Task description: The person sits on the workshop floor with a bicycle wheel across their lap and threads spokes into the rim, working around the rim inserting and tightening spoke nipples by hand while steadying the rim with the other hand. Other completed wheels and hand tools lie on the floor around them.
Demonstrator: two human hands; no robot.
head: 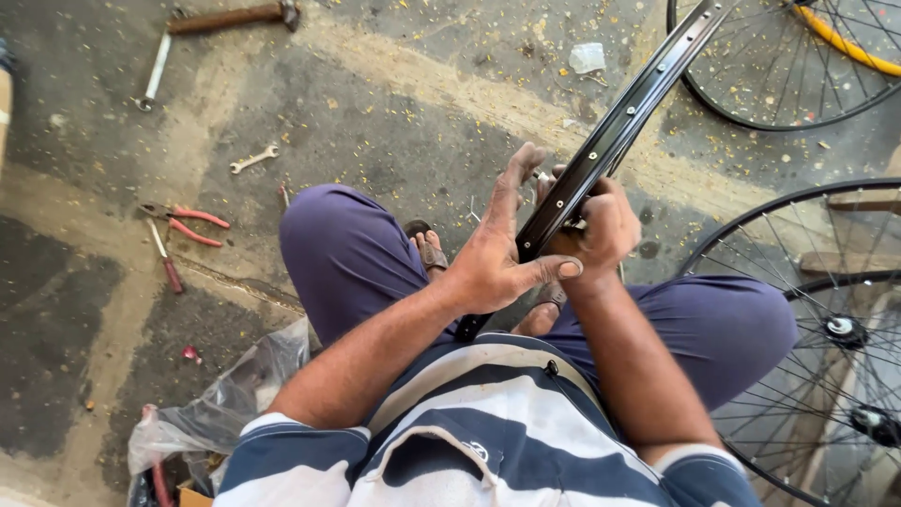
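Observation:
A black bicycle rim [627,115] with a row of small spoke holes runs from my lap up to the top right. My left hand [497,249] lies flat against its left side, thumb pressed across the rim's lower part. My right hand [601,223] is closed around the rim from the right, fingers curled near a small metal piece by the holes. My knees in purple trousers spread to either side, a sandalled foot below the hands.
Spoked wheels [817,310] stand at the right and another wheel [798,66] with a yellow tyre at top right. On the concrete floor lie a hammer [235,17], a small spanner [253,159], red-handled pliers [188,223], a screwdriver [164,258] and a plastic bag [221,404].

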